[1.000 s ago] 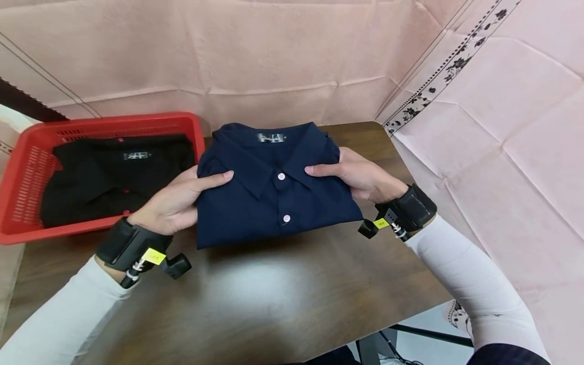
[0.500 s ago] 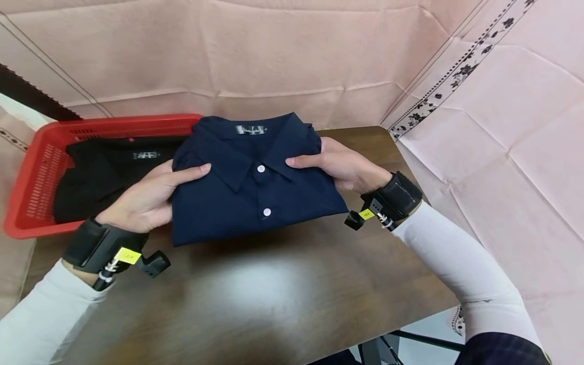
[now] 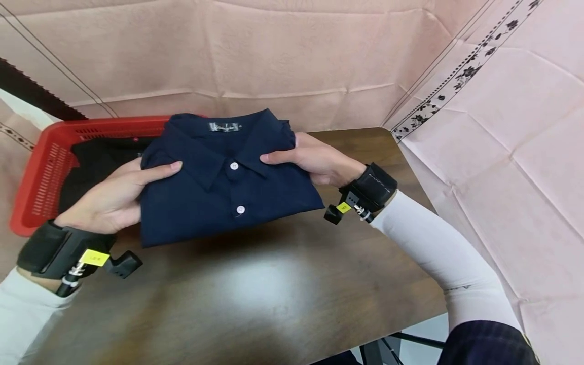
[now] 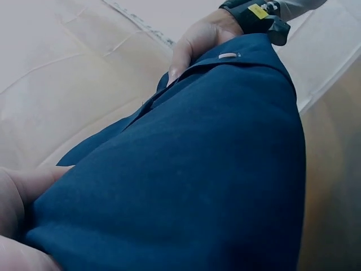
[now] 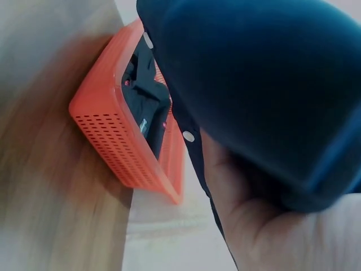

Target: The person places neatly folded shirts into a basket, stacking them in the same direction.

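Observation:
A folded navy blue shirt [image 3: 201,197] with white buttons and a collar label is held up over the table in the head view. My left hand [image 3: 109,197] grips its left side, thumb on top and the other fingers hidden beneath. On the opposite side my right hand [image 3: 319,159] pinches the shirt the same way, its thumb near the collar. Partly behind the navy shirt, a red basket [image 3: 29,187] contains a folded black shirt [image 3: 98,159]. In the right wrist view that black shirt [image 5: 144,93] shows red buttons inside the basket [image 5: 121,135].
The brown wooden table [image 3: 283,289] extends under and in front of the hands. Pink cloth [image 3: 292,56] hangs behind it, and more cloth [image 3: 538,167] with a floral border lies along the right. A dark table leg [image 3: 380,350] shows below the front edge.
Both hands have carried the navy shirt leftward, and it now overlaps much of the basket and hides most of the black shirt. The camera view has shifted slightly.

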A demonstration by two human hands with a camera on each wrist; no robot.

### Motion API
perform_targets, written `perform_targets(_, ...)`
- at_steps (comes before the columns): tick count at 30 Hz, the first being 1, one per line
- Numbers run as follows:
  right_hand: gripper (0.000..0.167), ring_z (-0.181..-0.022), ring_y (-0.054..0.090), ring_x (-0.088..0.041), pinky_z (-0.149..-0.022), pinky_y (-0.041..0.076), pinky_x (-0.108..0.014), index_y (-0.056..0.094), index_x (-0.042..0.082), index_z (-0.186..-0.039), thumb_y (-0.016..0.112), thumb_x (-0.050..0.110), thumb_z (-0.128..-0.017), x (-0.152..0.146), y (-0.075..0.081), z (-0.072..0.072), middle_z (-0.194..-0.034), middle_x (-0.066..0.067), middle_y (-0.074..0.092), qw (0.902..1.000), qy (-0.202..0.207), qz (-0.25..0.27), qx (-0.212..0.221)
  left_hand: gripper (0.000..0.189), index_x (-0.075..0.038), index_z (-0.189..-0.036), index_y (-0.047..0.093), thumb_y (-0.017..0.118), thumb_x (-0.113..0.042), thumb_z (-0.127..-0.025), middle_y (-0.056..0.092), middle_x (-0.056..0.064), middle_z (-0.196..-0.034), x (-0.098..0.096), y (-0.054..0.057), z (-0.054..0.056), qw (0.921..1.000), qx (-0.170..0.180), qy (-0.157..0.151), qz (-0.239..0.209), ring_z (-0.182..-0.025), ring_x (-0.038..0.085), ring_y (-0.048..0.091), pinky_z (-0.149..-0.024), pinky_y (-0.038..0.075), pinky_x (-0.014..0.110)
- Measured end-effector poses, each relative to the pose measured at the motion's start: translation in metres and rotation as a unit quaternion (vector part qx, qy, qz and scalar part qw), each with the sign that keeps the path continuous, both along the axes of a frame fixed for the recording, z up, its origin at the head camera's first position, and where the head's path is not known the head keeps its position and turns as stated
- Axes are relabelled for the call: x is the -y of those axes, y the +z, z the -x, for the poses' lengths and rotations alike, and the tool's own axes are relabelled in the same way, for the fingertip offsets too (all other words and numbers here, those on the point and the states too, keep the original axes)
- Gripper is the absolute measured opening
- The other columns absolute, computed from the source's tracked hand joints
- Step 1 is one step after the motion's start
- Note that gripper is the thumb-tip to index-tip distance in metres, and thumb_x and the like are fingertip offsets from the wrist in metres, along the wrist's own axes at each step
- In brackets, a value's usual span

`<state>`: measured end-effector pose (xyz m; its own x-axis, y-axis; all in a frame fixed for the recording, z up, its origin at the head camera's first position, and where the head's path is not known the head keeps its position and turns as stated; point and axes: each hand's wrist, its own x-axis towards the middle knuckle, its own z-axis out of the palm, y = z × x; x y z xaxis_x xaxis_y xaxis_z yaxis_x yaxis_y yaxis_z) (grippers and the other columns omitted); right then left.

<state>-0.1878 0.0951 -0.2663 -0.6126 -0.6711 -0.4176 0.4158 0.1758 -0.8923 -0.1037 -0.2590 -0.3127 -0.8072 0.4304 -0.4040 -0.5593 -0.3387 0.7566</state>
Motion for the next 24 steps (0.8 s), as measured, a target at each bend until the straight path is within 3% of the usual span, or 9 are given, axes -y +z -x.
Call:
perform_targets(7,0.042,-0.109,0.075,-0.029,-0.096,0.062,-0.046,0.053,0.006,-0.141,0.069,0.007,-0.102,0.025,-0.002,0.007,-0.136,-0.015,0.066,0.9997,0.008,0.015,0.016,0.056,-0.026,-0.163,0.026,0.049,-0.013,-0.114,0.059,-0.010,-0.152,0.019,-0.001,-0.003,0.9994,-0.030,0.009,0.018,-0.131,0.011,0.063,-0.101,0.060,0.042)
perform_targets(12,0.039,-0.100,0.077,-0.028,-0.089,0.064,-0.043,0.054,0.006,-0.138,0.069,0.006,-0.102,0.042,-0.005,0.011,-0.128,-0.015,0.069,0.9995,0.008,0.019,0.022,0.050,-0.028,-0.158,0.035,0.051,-0.014,-0.113,0.061,-0.009,-0.148,0.033,-0.003,-0.003,0.9987,-0.024,0.027,0.038,-0.128,0.012,0.065,-0.098,0.061,0.042)
perform_targets(24,0.036,-0.097,0.076,-0.025,-0.089,0.064,-0.039,0.058,0.007,-0.136,0.070,0.007,-0.102,0.076,-0.008,0.022,-0.122,-0.013,0.072,0.9998,0.021,0.002,-0.004,0.039,-0.026,-0.146,0.058,0.046,-0.008,-0.113,0.068,-0.003,-0.142,0.065,-0.001,-0.001,0.9982,-0.037,0.045,0.015,-0.122,0.018,0.071,-0.092,0.063,0.047)
